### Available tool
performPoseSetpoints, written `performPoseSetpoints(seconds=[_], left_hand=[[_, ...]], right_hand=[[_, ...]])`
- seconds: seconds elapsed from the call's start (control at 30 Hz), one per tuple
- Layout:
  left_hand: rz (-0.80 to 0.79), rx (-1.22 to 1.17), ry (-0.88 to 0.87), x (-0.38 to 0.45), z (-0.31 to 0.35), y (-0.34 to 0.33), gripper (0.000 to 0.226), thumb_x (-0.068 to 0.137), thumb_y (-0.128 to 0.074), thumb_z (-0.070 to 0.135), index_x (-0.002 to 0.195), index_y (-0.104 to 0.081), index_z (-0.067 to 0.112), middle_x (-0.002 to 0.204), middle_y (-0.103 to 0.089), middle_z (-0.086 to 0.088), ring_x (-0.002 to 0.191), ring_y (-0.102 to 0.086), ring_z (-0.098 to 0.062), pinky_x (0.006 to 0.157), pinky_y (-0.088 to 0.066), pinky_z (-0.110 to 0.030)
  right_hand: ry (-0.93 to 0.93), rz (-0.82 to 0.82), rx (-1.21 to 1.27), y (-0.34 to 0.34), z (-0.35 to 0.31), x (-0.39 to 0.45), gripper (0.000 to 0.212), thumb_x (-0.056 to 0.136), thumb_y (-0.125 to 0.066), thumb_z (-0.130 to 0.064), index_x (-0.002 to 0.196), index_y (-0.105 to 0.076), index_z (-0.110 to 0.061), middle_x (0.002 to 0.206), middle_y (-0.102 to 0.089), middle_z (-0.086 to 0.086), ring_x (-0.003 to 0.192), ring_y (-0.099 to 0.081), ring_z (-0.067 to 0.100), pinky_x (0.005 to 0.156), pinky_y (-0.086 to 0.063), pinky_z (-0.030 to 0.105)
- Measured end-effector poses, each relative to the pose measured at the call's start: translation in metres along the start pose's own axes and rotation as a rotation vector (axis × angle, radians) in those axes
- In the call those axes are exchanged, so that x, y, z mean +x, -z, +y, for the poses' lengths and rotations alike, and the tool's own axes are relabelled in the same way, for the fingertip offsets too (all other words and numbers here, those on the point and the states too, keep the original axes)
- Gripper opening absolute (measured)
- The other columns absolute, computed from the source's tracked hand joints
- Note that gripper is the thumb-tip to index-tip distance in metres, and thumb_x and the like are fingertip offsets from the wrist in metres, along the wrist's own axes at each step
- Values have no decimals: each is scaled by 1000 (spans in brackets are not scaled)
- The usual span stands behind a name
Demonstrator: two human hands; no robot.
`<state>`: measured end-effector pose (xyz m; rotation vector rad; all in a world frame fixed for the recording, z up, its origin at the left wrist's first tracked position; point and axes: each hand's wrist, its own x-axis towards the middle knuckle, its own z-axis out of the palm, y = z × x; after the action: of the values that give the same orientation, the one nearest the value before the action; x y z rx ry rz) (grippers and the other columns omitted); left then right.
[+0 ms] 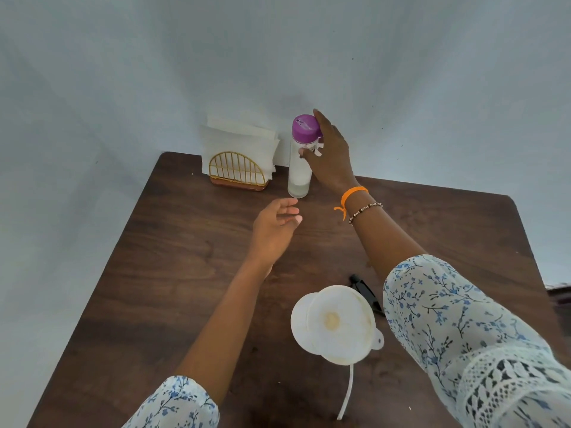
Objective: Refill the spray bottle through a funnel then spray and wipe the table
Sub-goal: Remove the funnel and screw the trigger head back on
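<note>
Right hand [329, 156] is wrapped around the upper part of the water bottle [299, 166], thumb on the clear body and fingers behind the purple cap [305, 128]. Bottle stands upright at the far edge of the table [160, 273], just beside the napkin holder [237, 173]. It's grasped high, probably to lift it over for pouring; little water shows in the bottom. Left hand [273, 225] hovers open and empty near the bottle's base, touching nothing, likely coming in to steady it or take the cap off.

White funnel [338, 324] sits near the person, mouth up, apparently seated in the spray bottle (bottle itself hidden under the funnel, can't confirm). The black spray head [364, 290] lies on the table just behind it, with its white dip tube [347, 393] trailing toward the near edge, so the neck looks free for filling. Pouring hasn't started. Napkins wait at the back for the wipe.
</note>
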<state>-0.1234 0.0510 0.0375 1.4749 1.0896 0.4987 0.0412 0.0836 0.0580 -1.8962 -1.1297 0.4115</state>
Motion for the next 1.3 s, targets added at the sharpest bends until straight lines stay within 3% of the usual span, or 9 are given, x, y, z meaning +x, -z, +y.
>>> performPoseSetpoints(seconds=[0.2,0.33,0.4,0.6,0.73,0.83,0.93,1.13,1.3], left_hand=[[-59,-21,-82,-30,12,5,22,89,-59,16,105,-62,32,101,-65,13,97,-59,-1,79,-44,-13],[-98,-100,-144,-63,6,5,20,90,-58,15,103,-65,29,97,-68,10,89,-63,0,75,-46,-9],[-143,-159,-165,-80,-3,5,21,92,-54,10,103,-65,24,96,-68,6,90,-64,-6,79,-48,-13],[-234,-197,-152,-116,-33,5,43,88,-48,-4,106,-62,32,106,-67,14,103,-60,0,83,-47,-13],[-268,-130,-97,-128,-53,3,48,85,-59,-2,113,-57,36,122,-61,13,117,-54,-4,100,-45,-29],[-300,-66,-68,-132,-62,0,55,81,-63,-3,114,-50,40,126,-57,10,122,-50,-10,104,-41,-34],[-306,-7,-82,-135,-65,-7,54,78,-72,10,117,-49,38,127,-57,8,120,-51,-14,101,-43,-36],[-235,3,-160,-133,-69,-19,42,75,-75,13,114,-59,20,120,-62,-1,110,-57,-18,94,-48,-41],[-159,40,-178,-133,-71,-23,35,75,-75,19,101,-57,35,109,-61,11,103,-56,-9,84,-47,-25]], right_hand=[[-125,-5,121,24,-4,-27,64,85,-63,-9,141,-32,-13,139,-44,7,112,-49,19,90,-44,26],[-167,-34,118,45,-15,-75,30,86,-62,-13,116,-58,-11,120,-61,2,90,-56,8,71,-42,8],[-154,-100,157,54,-20,-108,19,86,-61,-9,105,-63,-13,108,-66,-1,86,-56,3,72,-41,4],[-225,-124,226,73,-22,-203,14,90,-58,-15,103,-65,-19,101,-65,-8,89,-57,3,83,-46,22],[-334,-38,287,71,-15,-244,16,92,-56,-11,106,-62,-17,102,-65,2,92,-59,14,81,-47,30],[-363,-89,269,69,-11,-264,20,92,-56,-12,112,-59,-13,106,-65,3,94,-60,17,77,-50,32],[-363,-78,227,66,-10,-273,20,90,-57,-9,110,-57,-13,105,-64,0,95,-59,17,79,-51,35],[-330,150,171,63,-17,-268,22,83,-55,1,91,-64,-18,84,-66,-6,81,-62,14,67,-52,29],[-322,207,152,64,-17,-262,25,82,-55,0,98,-70,-12,90,-68,-3,85,-63,13,68,-54,27]])
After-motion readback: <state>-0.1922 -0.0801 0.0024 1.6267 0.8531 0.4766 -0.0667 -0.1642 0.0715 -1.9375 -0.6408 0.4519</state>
